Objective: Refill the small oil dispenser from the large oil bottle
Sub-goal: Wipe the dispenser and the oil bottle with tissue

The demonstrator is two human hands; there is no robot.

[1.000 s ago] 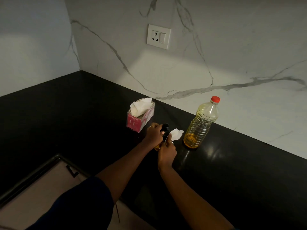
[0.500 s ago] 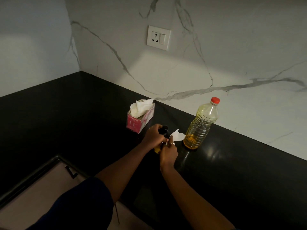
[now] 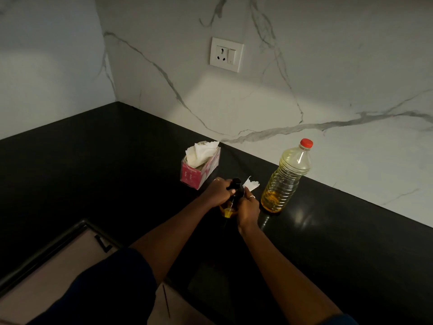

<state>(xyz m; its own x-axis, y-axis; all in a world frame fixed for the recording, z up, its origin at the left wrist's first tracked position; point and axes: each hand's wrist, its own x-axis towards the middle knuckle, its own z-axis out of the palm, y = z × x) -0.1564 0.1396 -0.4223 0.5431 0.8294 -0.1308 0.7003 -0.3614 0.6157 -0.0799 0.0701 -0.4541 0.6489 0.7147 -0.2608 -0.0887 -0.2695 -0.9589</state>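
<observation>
The left hand [image 3: 219, 192] is wrapped round the dispenser [image 3: 235, 185], which sits on the counter [image 3: 117, 160] between both hands. The right hand [image 3: 248, 207] pinches a tissue [image 3: 251, 184] against its side. The bottle [image 3: 285, 181], cap on, stands just to the right. A tissue box [image 3: 199, 174] sits behind.

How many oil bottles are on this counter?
2. The large oil bottle stands by the wall; the small oil dispenser sits left of it, gripped by the left hand, the right hand holding a tissue.
</observation>
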